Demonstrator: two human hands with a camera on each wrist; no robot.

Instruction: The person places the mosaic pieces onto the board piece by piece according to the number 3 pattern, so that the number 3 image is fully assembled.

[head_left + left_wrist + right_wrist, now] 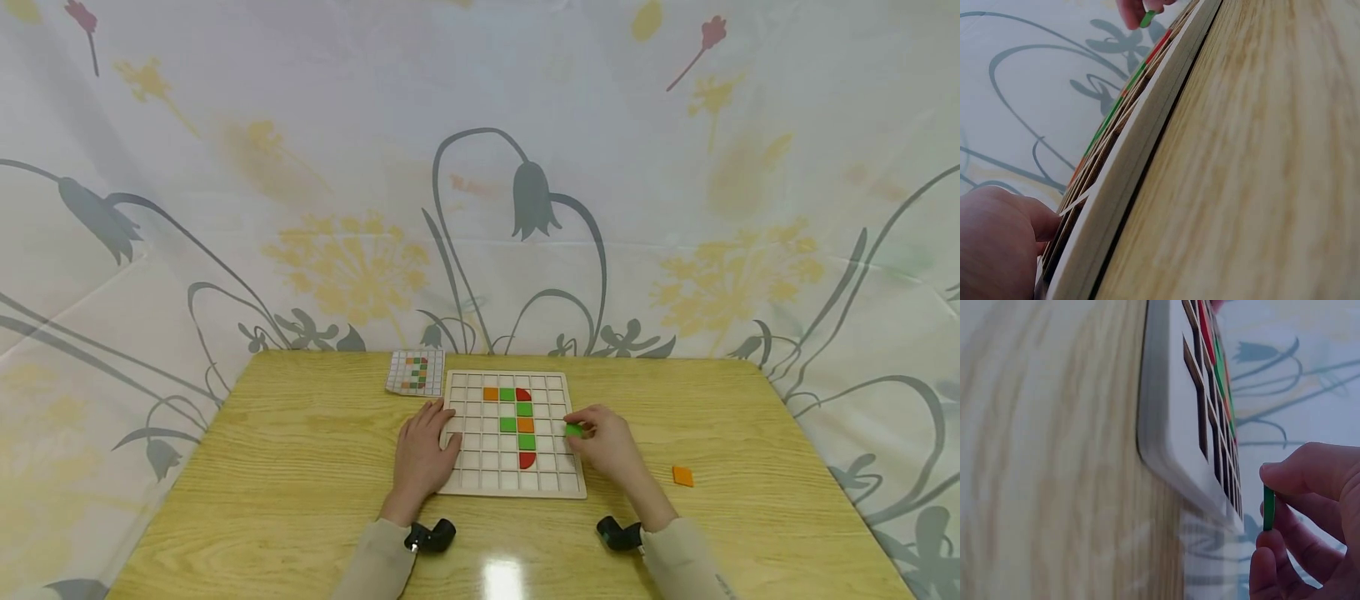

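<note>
A pale wooden grid board (480, 482) lies on the table with green, orange and red tiles set in its cells. They include an orange square (491, 394), a green square (508, 425) and a rounded red tile (527, 460). My left hand (426, 450) rests on the board's left edge, fingers spread and thumb over the rim. Between thumb and fingertips, my right hand (606, 440) pinches a green tile (1269, 509) at the board's right edge. In the right wrist view that tile is seen edge-on, raised beside the board's corner.
A printed card (397, 385) with a coloured grid pattern lies beyond the board's upper left corner. One loose orange square tile (682, 476) is on the wooden table (300, 467), right of my right forearm. A flower-patterned curtain (480, 275) hangs behind the table.
</note>
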